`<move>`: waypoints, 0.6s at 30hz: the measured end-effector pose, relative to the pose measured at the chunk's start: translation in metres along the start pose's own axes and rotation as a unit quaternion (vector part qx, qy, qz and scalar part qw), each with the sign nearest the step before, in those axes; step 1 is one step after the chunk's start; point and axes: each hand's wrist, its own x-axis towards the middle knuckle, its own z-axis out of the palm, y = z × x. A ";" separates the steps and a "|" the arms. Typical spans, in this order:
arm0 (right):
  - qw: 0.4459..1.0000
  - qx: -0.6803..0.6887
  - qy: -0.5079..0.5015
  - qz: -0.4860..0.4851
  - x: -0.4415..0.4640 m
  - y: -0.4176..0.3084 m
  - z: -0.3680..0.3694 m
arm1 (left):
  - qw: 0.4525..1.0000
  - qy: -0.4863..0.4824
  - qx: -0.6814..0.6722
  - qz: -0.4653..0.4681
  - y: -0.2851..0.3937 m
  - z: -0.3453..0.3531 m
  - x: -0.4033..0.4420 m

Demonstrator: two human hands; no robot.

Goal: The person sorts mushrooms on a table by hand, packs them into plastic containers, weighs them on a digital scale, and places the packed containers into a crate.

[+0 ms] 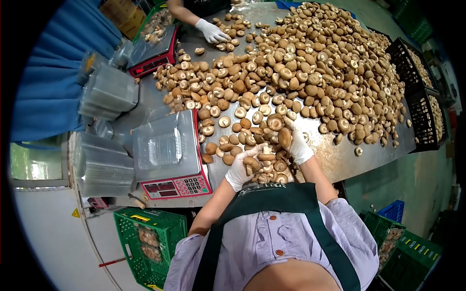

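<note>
Both my hands wear white gloves and work at the table's near edge among brown mushrooms. My left hand (239, 169) has its fingers closed around a mushroom (252, 165), with more mushrooms against its fingertips. To the right, my right hand (299, 143) grips a large brown mushroom (285, 138) between thumb and fingers. Loose mushrooms (280, 165) lie between and below the hands. A clear plastic tray (165, 148) rests on the red and grey scale (167, 162) left of my hands. The big mushroom heap (335, 72) spreads beyond them.
Stacked clear trays (104, 165) stand left of the scale. Across the metal table (349, 162), a co-worker's gloved hand (212, 32) touches mushrooms near a second scale (153, 53). Black crates (422, 102) stand at the right, green crates (145, 242) below the table.
</note>
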 end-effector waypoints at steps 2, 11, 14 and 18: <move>1.000 -0.007 0.019 -0.017 -0.001 0.009 0.008 | 0.996 -0.056 -0.067 -0.030 -0.010 -0.006 0.007; 0.781 -0.583 -0.126 -0.185 -0.033 0.022 0.035 | 0.997 -0.011 -0.030 -0.065 -0.012 0.009 0.009; 0.807 -0.549 -0.147 -0.162 -0.032 0.023 0.030 | 0.994 0.002 -0.097 -0.053 -0.001 0.014 0.000; 0.874 -0.445 -0.137 -0.137 -0.043 0.019 0.048 | 0.989 -0.052 -0.126 -0.056 -0.008 -0.003 0.008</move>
